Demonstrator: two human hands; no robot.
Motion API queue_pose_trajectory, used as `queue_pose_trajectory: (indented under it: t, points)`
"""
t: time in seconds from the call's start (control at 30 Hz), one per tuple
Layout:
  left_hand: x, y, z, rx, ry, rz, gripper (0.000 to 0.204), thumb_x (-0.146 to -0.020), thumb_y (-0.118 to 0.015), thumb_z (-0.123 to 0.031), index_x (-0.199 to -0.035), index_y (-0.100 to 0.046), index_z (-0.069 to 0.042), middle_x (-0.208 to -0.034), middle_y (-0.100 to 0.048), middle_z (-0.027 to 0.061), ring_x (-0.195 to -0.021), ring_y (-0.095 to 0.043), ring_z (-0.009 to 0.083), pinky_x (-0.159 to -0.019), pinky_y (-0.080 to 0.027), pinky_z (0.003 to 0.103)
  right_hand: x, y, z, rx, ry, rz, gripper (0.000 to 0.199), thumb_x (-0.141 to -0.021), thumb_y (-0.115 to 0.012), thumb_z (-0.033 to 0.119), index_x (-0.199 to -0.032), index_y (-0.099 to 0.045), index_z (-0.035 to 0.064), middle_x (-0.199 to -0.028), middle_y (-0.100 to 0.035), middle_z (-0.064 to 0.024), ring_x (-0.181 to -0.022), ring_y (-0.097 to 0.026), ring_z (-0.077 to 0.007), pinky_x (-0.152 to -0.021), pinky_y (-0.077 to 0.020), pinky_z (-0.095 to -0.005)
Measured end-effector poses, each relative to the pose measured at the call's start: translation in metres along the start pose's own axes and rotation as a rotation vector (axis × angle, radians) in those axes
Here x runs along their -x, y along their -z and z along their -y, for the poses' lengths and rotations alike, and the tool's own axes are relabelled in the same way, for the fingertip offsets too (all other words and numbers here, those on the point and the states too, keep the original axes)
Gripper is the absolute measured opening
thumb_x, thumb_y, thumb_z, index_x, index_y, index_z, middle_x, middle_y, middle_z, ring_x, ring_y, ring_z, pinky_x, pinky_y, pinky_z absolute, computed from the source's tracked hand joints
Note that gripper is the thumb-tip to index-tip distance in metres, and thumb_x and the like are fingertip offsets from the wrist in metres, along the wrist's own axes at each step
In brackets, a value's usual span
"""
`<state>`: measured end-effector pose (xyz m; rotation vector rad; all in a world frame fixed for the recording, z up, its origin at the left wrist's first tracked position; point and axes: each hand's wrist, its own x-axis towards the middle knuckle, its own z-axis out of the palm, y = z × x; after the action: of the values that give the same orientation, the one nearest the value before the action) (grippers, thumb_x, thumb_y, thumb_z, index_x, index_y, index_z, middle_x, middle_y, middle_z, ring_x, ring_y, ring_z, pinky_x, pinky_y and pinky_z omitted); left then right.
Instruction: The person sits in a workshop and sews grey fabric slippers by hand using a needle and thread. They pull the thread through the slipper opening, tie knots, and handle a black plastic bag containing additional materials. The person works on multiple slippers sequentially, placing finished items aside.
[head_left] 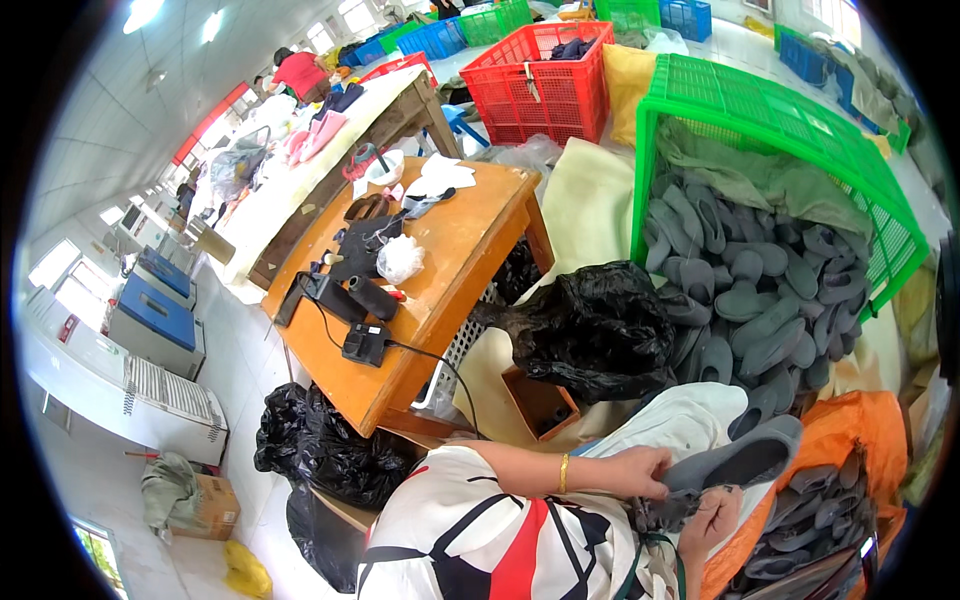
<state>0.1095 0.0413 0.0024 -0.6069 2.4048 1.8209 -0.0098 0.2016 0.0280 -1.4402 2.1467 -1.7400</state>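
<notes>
A grey slip-on shoe (pixel 735 458) is held over my lap, its opening facing up and its toe pointing to the upper right. My left hand (pixel 642 472), below a gold bracelet, is closed on the near end of the shoe. Close beside it, my right hand (pixel 712 515) has its fingers bent at the shoe's lower edge; whether a small tool is in them I cannot make out. Dark grey scraps (pixel 662 514) lie just below my left hand. Under the shoe, a white cloth (pixel 680 412) covers my lap.
A tipped green crate (pixel 790 100) spills many grey shoes (pixel 760 300) on the right. More shoes fill an orange sack (pixel 850 425). Black plastic bags (pixel 600 330) lie ahead, near a wooden table (pixel 450 260) with a charger (pixel 366 343) and its cord. A red crate (pixel 540 85) stands beyond.
</notes>
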Motion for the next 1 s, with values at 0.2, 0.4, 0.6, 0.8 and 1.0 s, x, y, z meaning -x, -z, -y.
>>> queue_pose_trajectory:
  t: [0.2,0.4,0.6,0.8,1.0]
  points:
    - [-0.03,0.01,0.005,0.578,-0.281,-0.205,0.02,-0.091,-0.061,-0.007,-0.107,-0.05,-0.004,-0.091,-0.057,0.0009,-0.086,-0.052,0.007,-0.074,-0.046,0.025,-0.007,-0.005,0.023,-0.037,-0.103,-0.074,0.02,-0.095,-0.047,0.003,-0.074,-0.047,0.0017,-0.071,-0.046,-0.0058,-0.068,-0.046,-0.018,-0.068,-0.0377,-0.0277]
    - [-0.063,0.079,-0.037,0.19,-0.414,-0.382,0.022,-0.09,-0.067,-0.015,-0.107,-0.064,-0.003,-0.098,-0.064,0.0007,-0.092,-0.056,0.007,-0.083,-0.048,0.025,-0.003,0.02,0.014,-0.163,-0.353,0.21,0.018,-0.087,-0.06,0.004,-0.071,-0.054,0.0002,-0.066,-0.053,-0.0072,-0.063,-0.05,-0.0195,-0.06,-0.039,-0.0308]
    - [-0.11,0.083,-0.013,0.134,-0.179,-0.129,0.018,-0.085,-0.073,-0.016,-0.097,-0.071,-0.003,-0.085,-0.067,-0.0032,-0.076,-0.059,0.0047,-0.071,-0.051,0.024,0.012,0.064,-0.007,0.012,-0.434,0.333,0.016,-0.084,-0.067,0.007,-0.073,-0.056,-0.0003,-0.067,-0.052,-0.009,-0.062,-0.05,-0.0193,-0.058,-0.0406,-0.0319]
    - [-0.122,0.033,0.043,0.105,-0.146,-0.174,0.025,-0.095,-0.065,-0.02,-0.111,-0.067,-0.002,-0.095,-0.062,-0.0027,-0.086,-0.054,0.0058,-0.078,-0.046,0.022,0.031,0.07,-0.048,0.326,-0.59,0.29,0.021,-0.09,-0.066,0.019,-0.083,-0.063,0.0,-0.073,-0.055,-0.0123,-0.066,-0.055,-0.0277,-0.062,-0.0443,-0.0364]
    - [-0.087,0.046,0.018,-0.145,-0.184,-0.33,0.023,-0.093,-0.065,-0.024,-0.093,-0.065,-0.001,-0.083,-0.058,0.0084,-0.076,-0.056,0.0195,-0.07,-0.047,0.031,0.008,0.039,-0.054,0.1,-0.619,0.127,0.017,-0.09,-0.066,0.017,-0.093,-0.066,0.0004,-0.083,-0.059,-0.0122,-0.071,-0.057,-0.0234,-0.065,-0.0462,-0.0324]
